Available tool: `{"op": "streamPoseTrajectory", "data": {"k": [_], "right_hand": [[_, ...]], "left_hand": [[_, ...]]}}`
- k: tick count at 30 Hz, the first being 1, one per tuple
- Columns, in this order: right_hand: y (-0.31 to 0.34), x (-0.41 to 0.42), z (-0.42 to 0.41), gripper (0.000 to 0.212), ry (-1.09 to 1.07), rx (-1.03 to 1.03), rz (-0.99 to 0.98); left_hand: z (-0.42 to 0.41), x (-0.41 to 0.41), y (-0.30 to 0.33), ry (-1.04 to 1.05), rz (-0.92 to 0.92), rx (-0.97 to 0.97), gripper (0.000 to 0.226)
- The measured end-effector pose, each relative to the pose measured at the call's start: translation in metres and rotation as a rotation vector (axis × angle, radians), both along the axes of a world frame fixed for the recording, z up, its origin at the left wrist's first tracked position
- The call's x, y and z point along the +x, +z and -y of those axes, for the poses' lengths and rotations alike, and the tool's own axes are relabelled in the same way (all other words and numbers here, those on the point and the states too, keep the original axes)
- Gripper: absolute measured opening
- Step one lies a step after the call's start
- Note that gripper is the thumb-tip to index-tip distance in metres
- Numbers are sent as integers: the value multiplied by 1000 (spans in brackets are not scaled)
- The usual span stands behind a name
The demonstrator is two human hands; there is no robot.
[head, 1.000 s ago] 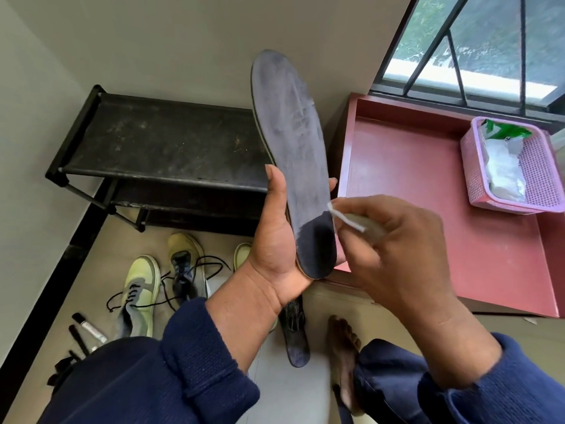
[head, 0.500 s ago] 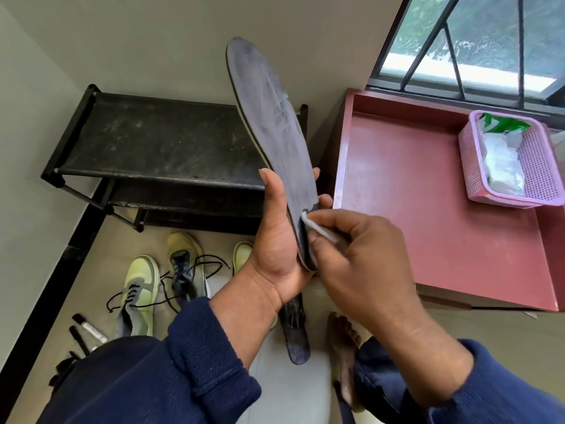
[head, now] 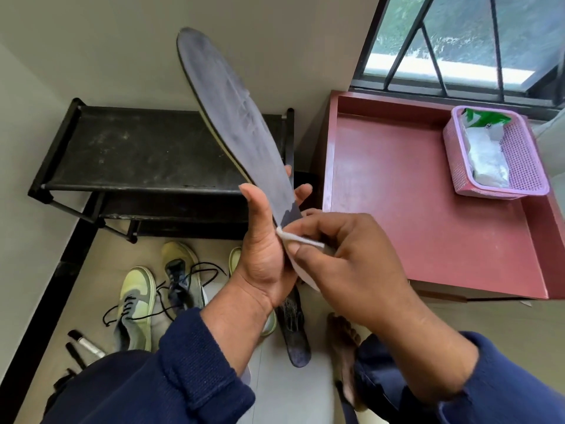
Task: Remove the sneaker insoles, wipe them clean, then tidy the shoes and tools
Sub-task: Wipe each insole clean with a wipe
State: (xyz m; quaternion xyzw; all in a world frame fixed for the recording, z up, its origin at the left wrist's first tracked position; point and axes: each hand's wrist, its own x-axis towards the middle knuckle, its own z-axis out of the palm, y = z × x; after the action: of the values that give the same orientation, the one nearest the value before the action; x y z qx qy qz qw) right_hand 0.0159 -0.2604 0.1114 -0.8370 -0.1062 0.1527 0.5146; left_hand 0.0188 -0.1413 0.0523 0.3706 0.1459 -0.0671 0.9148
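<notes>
The left hand (head: 263, 255) grips the dark insole (head: 235, 123) by its heel end, thumb along the near edge and fingertips showing behind, so the toe end stands up and tilts away toward the wall above the black shoe rack (head: 143, 154). The right hand (head: 342, 258) pinches a folded white wipe (head: 301, 240) and presses it against the heel end, just above the left palm. To wipe well, the strokes should probably run from heel to toe along the whole greyish face, with the left hand bracing the back so the insole does not flex away. The heel under the left hand likely needs a regrip to reach. A second insole (head: 294, 328) lies on the floor beside the yellow-green sneakers (head: 137, 298), below the hands; the pink basket (head: 526, 166) sits at the far right corner of the red table (head: 412, 209).
</notes>
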Motion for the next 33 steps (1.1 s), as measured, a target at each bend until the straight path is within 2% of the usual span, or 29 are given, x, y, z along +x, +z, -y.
{"op": "streamPoseTrajectory", "data": {"k": [3, 5, 7, 12, 17, 19, 23, 25, 30, 33], "right_hand": [[1, 8, 6, 19, -113, 101, -3], [-6, 14, 10, 17, -258, 57, 71], [-13, 17, 10, 19, -308, -30, 122], [-17, 6, 1, 20, -250, -149, 239], [-4, -11, -6, 24, -70, -77, 323], [-3, -5, 0, 21, -130, -38, 306], [-14, 17, 12, 14, -359, -108, 321], [-17, 16, 10, 13, -351, -123, 332], [0, -7, -3, 19, -66, 44, 360], [-1, 6, 10, 15, -180, 112, 317]], "left_hand": [[1, 0, 2, -10, 2, -12, 100], [5, 0, 4, -39, 9, -6, 103], [9, -1, 3, -87, 6, 38, 105], [10, -5, -1, -84, -25, -5, 114], [3, -1, -2, -49, 3, -11, 114], [3, 0, 0, -56, 2, -7, 116], [10, -1, 2, -110, 3, 24, 110], [12, -2, 2, -122, -14, 12, 113], [6, -3, -7, -90, 2, -47, 106], [4, -1, -3, -88, 1, -14, 114]]}}
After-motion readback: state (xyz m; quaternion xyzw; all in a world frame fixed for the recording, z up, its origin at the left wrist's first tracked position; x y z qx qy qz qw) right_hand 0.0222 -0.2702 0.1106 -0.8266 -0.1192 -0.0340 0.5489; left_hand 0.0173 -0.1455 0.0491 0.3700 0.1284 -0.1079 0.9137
